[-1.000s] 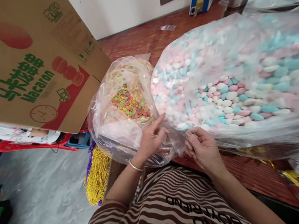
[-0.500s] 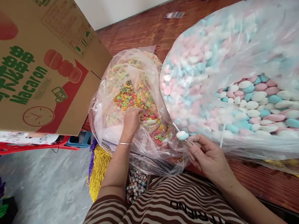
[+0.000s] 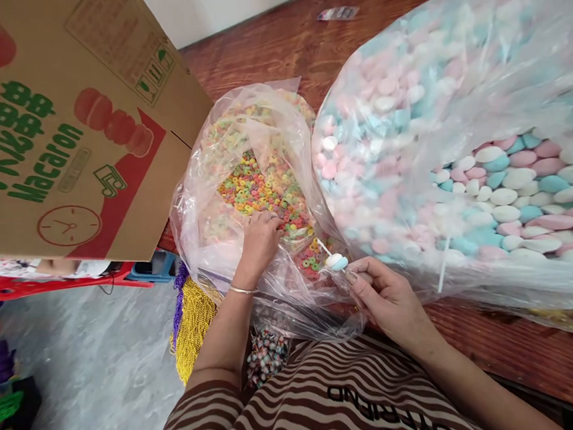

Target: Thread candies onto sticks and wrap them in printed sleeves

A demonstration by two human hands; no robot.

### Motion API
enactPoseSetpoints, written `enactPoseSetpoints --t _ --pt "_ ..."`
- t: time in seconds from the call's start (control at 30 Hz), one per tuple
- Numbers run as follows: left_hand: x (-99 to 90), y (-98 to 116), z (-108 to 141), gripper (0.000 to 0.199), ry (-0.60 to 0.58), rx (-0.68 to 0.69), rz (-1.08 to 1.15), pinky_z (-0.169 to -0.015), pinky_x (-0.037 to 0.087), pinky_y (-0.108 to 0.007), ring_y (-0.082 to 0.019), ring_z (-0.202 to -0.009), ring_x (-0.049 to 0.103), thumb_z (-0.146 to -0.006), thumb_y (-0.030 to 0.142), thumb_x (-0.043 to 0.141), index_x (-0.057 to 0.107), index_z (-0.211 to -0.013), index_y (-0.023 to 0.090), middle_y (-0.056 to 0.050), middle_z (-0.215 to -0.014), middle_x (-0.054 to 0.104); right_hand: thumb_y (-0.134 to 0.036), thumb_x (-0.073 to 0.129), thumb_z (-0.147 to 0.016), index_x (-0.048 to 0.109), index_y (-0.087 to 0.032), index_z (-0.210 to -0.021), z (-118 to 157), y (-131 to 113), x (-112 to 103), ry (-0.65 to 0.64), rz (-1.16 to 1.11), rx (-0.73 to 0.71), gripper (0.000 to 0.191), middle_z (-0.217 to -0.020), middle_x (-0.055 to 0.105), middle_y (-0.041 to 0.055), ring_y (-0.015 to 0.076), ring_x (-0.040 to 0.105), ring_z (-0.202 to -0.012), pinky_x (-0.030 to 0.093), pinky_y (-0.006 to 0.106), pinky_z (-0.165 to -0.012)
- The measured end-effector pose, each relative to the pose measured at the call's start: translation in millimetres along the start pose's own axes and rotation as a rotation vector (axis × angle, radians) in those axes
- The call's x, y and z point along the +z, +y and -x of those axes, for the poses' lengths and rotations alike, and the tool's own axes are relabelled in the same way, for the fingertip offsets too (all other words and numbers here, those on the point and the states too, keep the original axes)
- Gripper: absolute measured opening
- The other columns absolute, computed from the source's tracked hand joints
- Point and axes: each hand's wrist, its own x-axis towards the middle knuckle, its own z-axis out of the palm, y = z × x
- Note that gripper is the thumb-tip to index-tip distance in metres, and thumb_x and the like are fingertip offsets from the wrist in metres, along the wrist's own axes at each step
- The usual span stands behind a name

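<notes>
A smooth oval piece, white and pale blue point(image 3: 336, 262), sits on a thin white stick point(image 3: 322, 245) whose upper end pokes out above it. The person's right hand point(image 3: 386, 293) grips the lower end between thumb and fingers, holding the piece over the right edge of a crumpled clear plastic bag point(image 3: 190, 210). That bag is filled with tiny rings in red, orange, yellow and green point(image 3: 258, 184). The left hand point(image 3: 262, 238) reaches to the bag's opening, fingers curled at the rings; whether they are closed on any cannot be told. Just to the right lies a larger translucent plastic bag point(image 3: 498, 290) of pink, white and blue pebble-shaped pieces point(image 3: 503, 196), with a second white stick point(image 3: 444, 265) on it. Both bags rest on a reddish-brown wooden table point(image 3: 247, 54). At left stands a brown cardboard box printed "Macaron" point(image 3: 124, 142); below it hang gold and purple bead strands point(image 3: 196, 330).
</notes>
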Motion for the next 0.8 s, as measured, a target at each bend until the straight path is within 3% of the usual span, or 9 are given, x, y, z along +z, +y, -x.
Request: enactPoseSetpoints --t 0.17,0.3,0.47,0.63,0.8 --pt "-11.7 -0.5 16.5 0.016 -0.075 0.027 -0.016 -0.095 0.041 -0.045 -0.029 -0.101 0.060 -0.093 0.022 0.061 0.077 -0.090 0.023 -0.009 -0.099 0.075 -0.055 0.062 -0.094 0.057 -0.021 -0.084 0.3 1.8 -2.1 0.021 0.003 -0.008 0.035 -0.055 0.045 -0.0071 0.0083 0.033 -0.045 0.026 0.021 -0.040" --pt "-20.4 -9.7 24.6 0.024 -0.007 -0.078 -0.095 -0.089 0.043 -0.043 -0.030 -0.096 0.062 -0.092 0.014 0.055 0.077 -0.089 0.021 -0.011 -0.094 0.075 -0.055 0.061 -0.094 0.057 -0.021 -0.083 -0.1 2.1 -3.6 0.035 0.012 -0.010 0.036 -0.055 0.045 -0.0068 0.0086 0.034 -0.045 0.027 0.021 -0.041" --pt "-11.9 -12.7 9.6 0.020 0.109 -0.078 -0.063 -0.088 0.045 -0.040 -0.027 -0.094 0.063 -0.094 0.019 0.056 0.076 -0.092 0.020 -0.010 -0.093 0.073 -0.054 0.061 -0.094 0.057 -0.021 -0.084 -1.3 3.6 -2.6 0.024 0.031 0.009 0.034 -0.055 0.046 -0.0066 0.0089 0.035 -0.045 0.027 0.022 -0.041" --pt "3.1 -5.2 -12.5 0.016 0.098 -0.029 -0.052 -0.088 0.046 -0.039 -0.027 -0.094 0.061 -0.093 0.020 0.059 0.074 -0.090 0.020 -0.009 -0.094 0.071 -0.053 0.060 -0.095 0.056 -0.021 -0.084 -2.3 2.1 -1.7 0.023 0.043 0.020 0.034 -0.056 0.046 -0.0068 0.0086 0.035 -0.046 0.027 0.022 -0.043" --pt "0.0 -9.8 -13.0 0.022 0.043 0.038 0.029 -0.081 0.046 -0.036 -0.024 -0.086 0.059 -0.092 0.012 0.054 0.068 -0.078 0.020 -0.007 -0.085 0.066 -0.054 0.060 -0.094 0.057 -0.021 -0.084 -2.8 1.9 -1.3 0.021 0.068 0.020 0.035 -0.057 0.047 -0.0060 0.0091 0.036 -0.048 0.028 0.023 -0.044"
